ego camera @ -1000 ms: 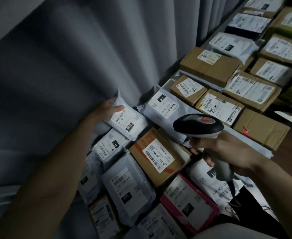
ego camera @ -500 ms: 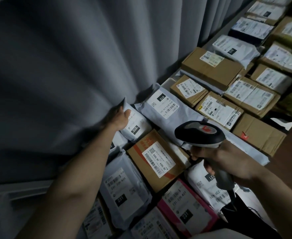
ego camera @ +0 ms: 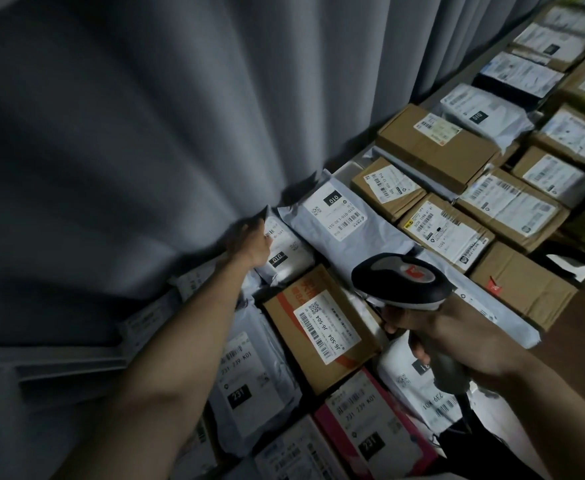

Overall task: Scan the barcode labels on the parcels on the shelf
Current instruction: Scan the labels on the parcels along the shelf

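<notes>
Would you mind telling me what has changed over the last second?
The left hand pushed the small white 010 mailer back against the curtain, its fingers now behind the mailer's far edge. The right hand still grips the scanner; other parcels lie unchanged.

A grey curtain (ego camera: 145,133) hangs in folds. Brown cardboard boxes (ego camera: 436,147) and pale grey mailer bags (ego camera: 350,230) carry white labels (ego camera: 329,327) with black barcodes. One box (ego camera: 374,427) is pink. The scanner (ego camera: 400,280) is black and grey with a red mark.
</notes>
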